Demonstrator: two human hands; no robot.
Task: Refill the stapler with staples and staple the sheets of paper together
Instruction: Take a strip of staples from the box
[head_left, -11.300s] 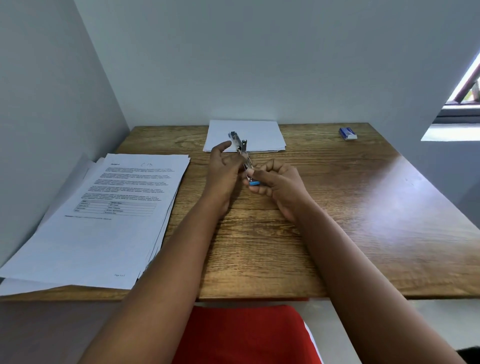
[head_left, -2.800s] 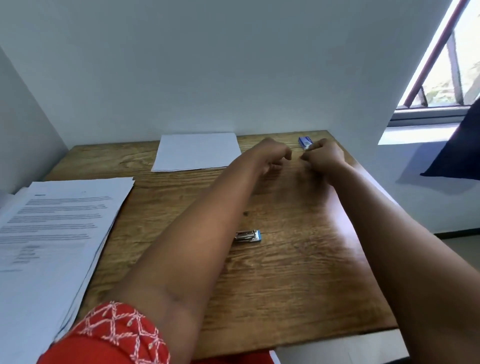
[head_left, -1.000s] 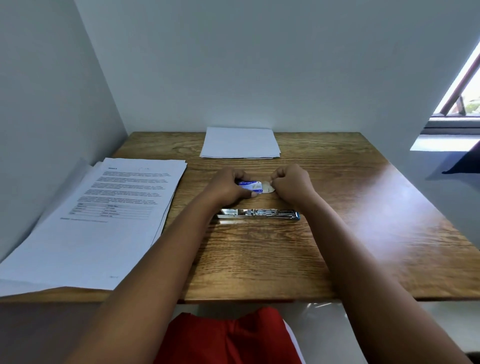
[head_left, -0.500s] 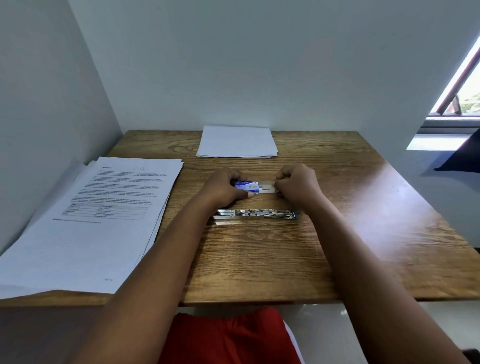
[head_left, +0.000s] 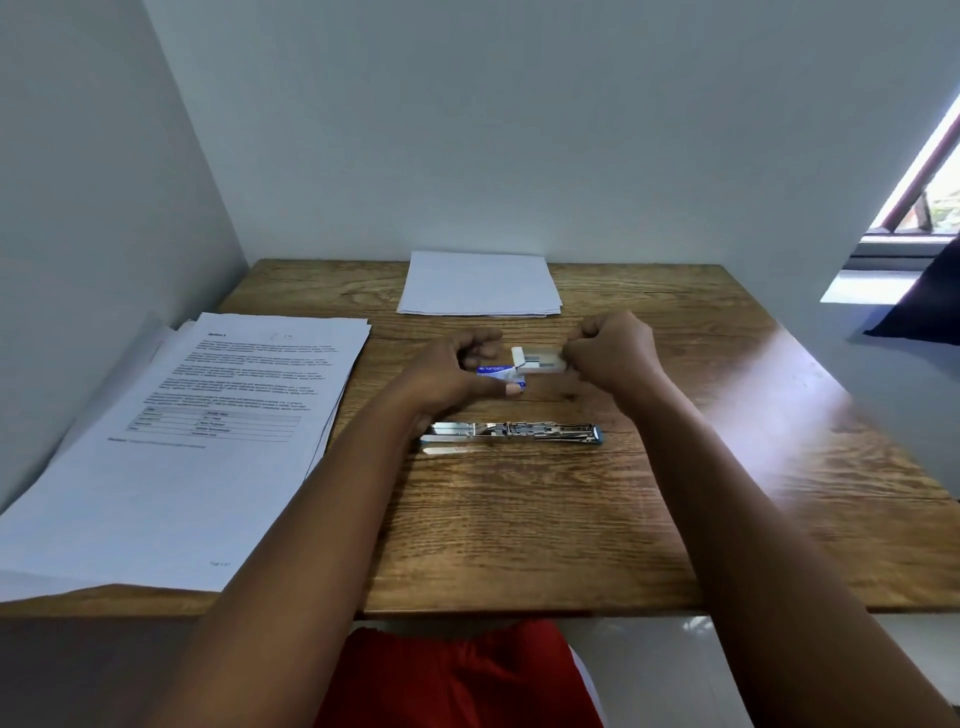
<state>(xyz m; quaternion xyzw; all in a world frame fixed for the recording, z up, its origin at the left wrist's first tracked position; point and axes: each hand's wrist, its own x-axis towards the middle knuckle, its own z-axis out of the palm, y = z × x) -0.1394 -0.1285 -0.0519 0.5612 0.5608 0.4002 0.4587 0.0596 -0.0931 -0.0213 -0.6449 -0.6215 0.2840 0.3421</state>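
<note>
**Staple box drawn open above the opened stapler**

My left hand (head_left: 447, 371) grips the blue and white sleeve of the staple box (head_left: 497, 370), thumb on its near face. My right hand (head_left: 613, 353) is clenched on the far end of the inner tray (head_left: 540, 362), a pale, flat cardboard drawer that stands pulled out to the right of the sleeve. The tray is blurred; grey strips show in it, but I cannot tell their count.

The stapler (head_left: 511, 432) lies on the surface (head_left: 545, 519) just near of both hands, touched by neither. It is folded out flat into one long, narrow strip of bright metal, with a small blue cap at its right end. The channel shows springs and rails.

The surface is brown wood with a strong streaked grain and a glossy patch at the right. A thick, fanned stack of printed sheets (head_left: 208, 426) sits at the left, overhanging the near edge. A smaller, squared stack of blank sheets (head_left: 480, 283) rests against the far wall, well apart from the stapler.
</note>
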